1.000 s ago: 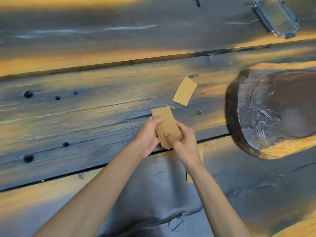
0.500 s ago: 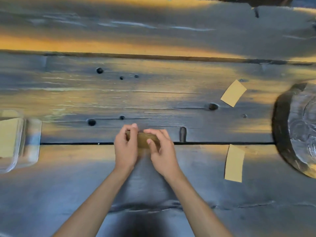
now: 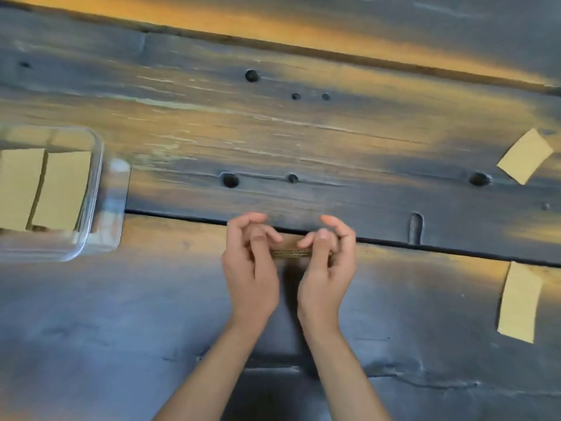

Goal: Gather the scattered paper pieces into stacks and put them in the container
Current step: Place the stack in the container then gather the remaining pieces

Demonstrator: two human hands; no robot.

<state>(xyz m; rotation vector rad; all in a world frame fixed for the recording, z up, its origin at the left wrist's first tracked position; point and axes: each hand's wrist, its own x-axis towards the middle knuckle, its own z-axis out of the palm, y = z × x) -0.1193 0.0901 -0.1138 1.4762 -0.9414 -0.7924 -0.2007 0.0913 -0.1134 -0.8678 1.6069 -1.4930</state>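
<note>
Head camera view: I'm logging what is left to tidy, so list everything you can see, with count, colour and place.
Stack of paper pieces: one, tan, seen edge-on, held between both hands at centre.
Loose paper pieces: two, tan, on the table at right, one farther away, one nearer.
Container: one, clear plastic, at the left edge.
Paper stacks in the container: two, tan, side by side.
Table: one, dark weathered wood planks with round holes.
Hands: two, bare; left hand and right hand pinch the ends of the stack.
</note>
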